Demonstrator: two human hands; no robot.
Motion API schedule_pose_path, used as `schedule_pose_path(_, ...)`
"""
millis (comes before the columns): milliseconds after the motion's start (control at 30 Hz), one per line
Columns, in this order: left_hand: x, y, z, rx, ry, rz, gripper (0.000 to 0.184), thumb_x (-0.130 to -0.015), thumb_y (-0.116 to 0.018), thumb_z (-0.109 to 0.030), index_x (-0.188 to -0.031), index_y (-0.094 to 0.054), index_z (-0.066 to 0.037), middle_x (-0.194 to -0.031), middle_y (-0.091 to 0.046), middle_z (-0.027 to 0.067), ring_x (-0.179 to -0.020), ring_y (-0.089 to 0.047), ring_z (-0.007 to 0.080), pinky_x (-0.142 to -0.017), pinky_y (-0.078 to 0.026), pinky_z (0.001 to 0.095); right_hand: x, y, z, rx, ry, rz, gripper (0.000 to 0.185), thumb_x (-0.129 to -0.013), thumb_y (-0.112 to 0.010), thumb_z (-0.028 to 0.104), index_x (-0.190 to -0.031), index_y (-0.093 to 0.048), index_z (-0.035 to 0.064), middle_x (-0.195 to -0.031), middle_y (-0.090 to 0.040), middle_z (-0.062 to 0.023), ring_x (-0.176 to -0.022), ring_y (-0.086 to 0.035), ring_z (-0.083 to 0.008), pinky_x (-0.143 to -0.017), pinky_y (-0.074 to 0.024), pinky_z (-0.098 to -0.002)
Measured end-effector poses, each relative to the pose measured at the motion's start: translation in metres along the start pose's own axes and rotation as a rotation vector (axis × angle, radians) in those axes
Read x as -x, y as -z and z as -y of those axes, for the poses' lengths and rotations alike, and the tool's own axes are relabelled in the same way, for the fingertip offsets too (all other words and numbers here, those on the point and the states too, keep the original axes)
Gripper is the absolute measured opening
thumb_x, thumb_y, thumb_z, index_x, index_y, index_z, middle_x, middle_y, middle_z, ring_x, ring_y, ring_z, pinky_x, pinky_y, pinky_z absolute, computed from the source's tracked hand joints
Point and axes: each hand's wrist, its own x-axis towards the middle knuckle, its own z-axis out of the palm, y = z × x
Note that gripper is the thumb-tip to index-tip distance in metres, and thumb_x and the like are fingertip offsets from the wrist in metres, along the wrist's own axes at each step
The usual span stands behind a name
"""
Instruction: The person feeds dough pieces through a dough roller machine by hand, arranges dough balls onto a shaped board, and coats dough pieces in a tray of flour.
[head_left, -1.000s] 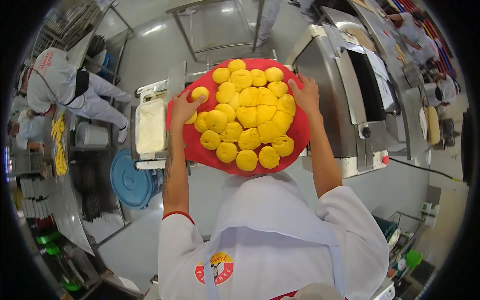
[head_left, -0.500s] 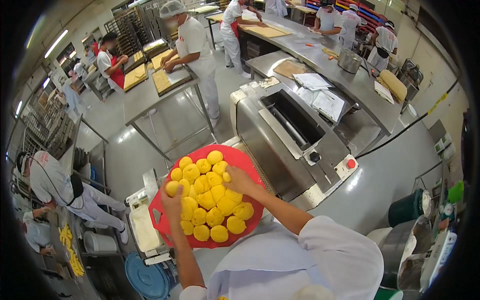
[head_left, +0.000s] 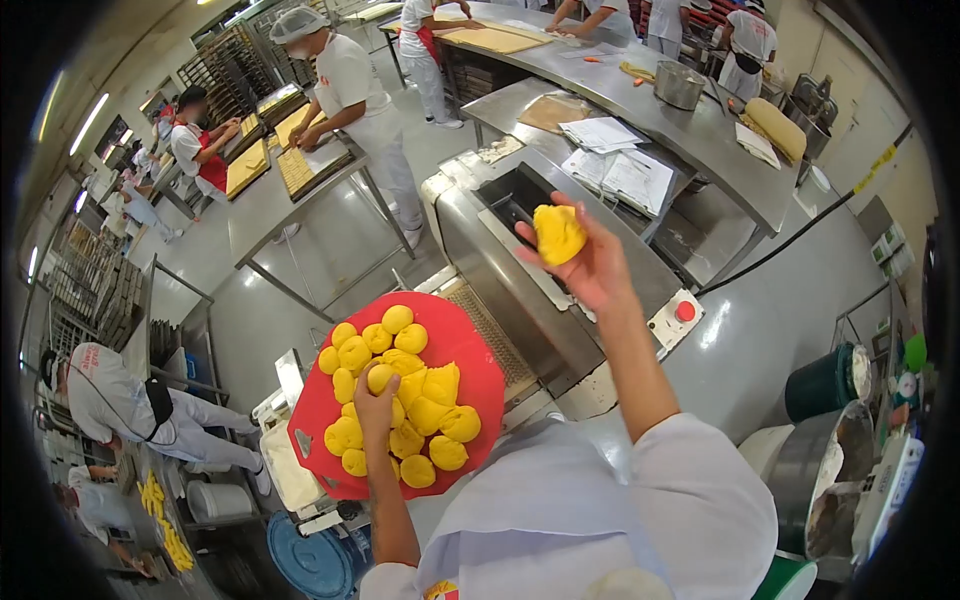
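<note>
Yellow dough balls (head_left: pixel 407 441) lie close together on a red round board (head_left: pixel 480 375) in front of me. My left hand (head_left: pixel 375 402) is over the middle of the board, its fingers closed on a dough ball (head_left: pixel 379 377). Raised to the right, above the steel machine (head_left: pixel 520 290), my right hand (head_left: pixel 590 262) holds a larger yellow dough piece (head_left: pixel 559 234) between thumb and fingers. The machine's dark top opening (head_left: pixel 515 195) lies just behind that hand.
A white tub (head_left: pixel 290 465) and a blue lid (head_left: pixel 308 560) are at lower left. Co-workers stand at tables on the left and at the back. Papers (head_left: pixel 635 180) lie on a steel counter (head_left: pixel 735 175). A red button (head_left: pixel 685 311) sits on the machine's right end.
My right hand has left the board and risen over the machine with a dough piece. My left hand has moved inward over the dough. The view has turned toward the machine and room.
</note>
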Motion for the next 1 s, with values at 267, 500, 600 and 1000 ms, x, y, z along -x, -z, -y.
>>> schedule_pose_path(267,0.011,-0.026,-0.047,0.49,0.162,0.097,0.041,-0.091,-0.072,-0.017,-0.126,-0.059,-0.001,-0.108,-0.063,0.0053,-0.088,-0.062,0.0129,-0.071,-0.054,0.0257,0.021,-0.019,0.114,0.625,0.948,0.008,0.042,-0.091,-0.069,0.013,-0.129,-0.053,0.0037,-0.113,-0.064,-0.0126,-0.083,-0.069,-0.0201,-0.054,-0.057,-0.0263)
schedule_pose_path(500,0.028,-0.053,-0.104,0.655,0.275,0.296,0.044,-0.094,-0.066,-0.017,-0.135,-0.052,-0.007,-0.096,-0.06,0.0046,-0.07,-0.06,0.0117,-0.05,-0.054,0.0239,-0.025,0.028,0.094,1.757,1.082,-0.157,0.056,-0.085,-0.078,0.027,-0.131,-0.055,0.0046,-0.132,-0.057,-0.0165,-0.111,-0.062,-0.0251,-0.082,-0.0564,-0.0351)
schedule_pose_path(600,0.026,-0.063,-0.127,0.653,0.201,0.405,0.052,-0.092,-0.064,-0.011,-0.141,-0.047,-0.006,-0.1,-0.061,0.0063,-0.075,-0.061,0.0131,-0.059,-0.056,0.0253,-0.01,0.093,0.057,2.142,0.91,-0.156,0.067,-0.087,-0.073,0.041,-0.141,-0.051,0.0101,-0.135,-0.055,-0.0149,-0.12,-0.057,-0.0208,-0.094,-0.0503,-0.0367)
schedule_pose_path(1000,0.011,-0.104,-0.117,0.88,0.514,0.416,0.049,-0.091,-0.069,-0.013,-0.134,-0.049,0.0,-0.13,-0.054,0.0161,-0.084,-0.067,0.0209,-0.078,-0.058,0.0321,-0.089,0.021,0.034,1.55,0.939,-0.109,0.046,-0.089,-0.071,0.031,-0.125,-0.063,0.0031,-0.111,-0.065,-0.0226,-0.098,-0.066,-0.0326,-0.08,-0.0528,-0.0407)
